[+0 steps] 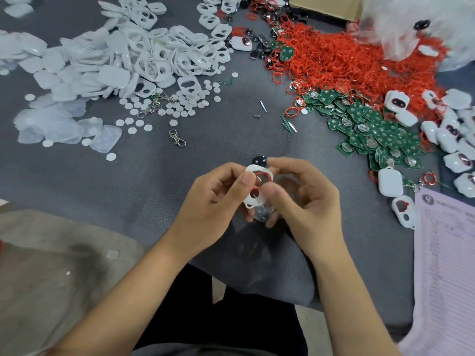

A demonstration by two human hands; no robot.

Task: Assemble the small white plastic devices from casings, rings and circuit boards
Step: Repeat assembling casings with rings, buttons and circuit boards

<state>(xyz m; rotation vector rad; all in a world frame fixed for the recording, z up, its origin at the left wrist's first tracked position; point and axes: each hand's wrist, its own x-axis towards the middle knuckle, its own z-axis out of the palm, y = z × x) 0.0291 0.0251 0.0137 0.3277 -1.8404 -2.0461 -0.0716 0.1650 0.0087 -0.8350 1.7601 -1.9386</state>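
Between both hands (259,194), casing (253,195) seemingly lies lengthwise, away-pointing.

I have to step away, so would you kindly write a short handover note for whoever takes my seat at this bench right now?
Left hand and right hand together hold a white casing above the table edge; a red ring sits at its larger opening, apparently being seated. A small black piece is pinched at the right fingertips.
Stock: empty casings far left, red rings far right, green circuit boards right.
Done: a cluster of closed white devices at the right edge.
Left: finish the ring, add a board, close the casing, repeat.
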